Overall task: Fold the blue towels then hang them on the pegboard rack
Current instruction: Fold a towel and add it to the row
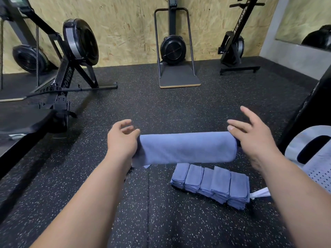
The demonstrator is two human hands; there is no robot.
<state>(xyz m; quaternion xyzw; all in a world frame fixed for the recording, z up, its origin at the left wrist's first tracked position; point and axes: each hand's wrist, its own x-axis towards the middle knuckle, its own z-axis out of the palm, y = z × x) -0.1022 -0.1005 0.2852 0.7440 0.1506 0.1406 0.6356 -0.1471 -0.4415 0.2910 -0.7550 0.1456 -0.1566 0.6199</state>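
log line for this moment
step: folding | left hand: grips blue cloth towel, midair | right hand: holds its other end | folded blue towel piles: on black speckled rubber floor

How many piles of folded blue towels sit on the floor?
5 piles in one row on the floor, below the held towel, left of the white chair; the towel may hide more.

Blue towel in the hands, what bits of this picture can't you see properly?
Pegboard rack: nowhere in the head view.
Blue towel ends: covered by the left hand and right hand.
Right hand's grip: hidden under its own palm.
Folded towel stacks: far edge behind the held towel; layers too small to count.
White chair: cut off by the right edge.
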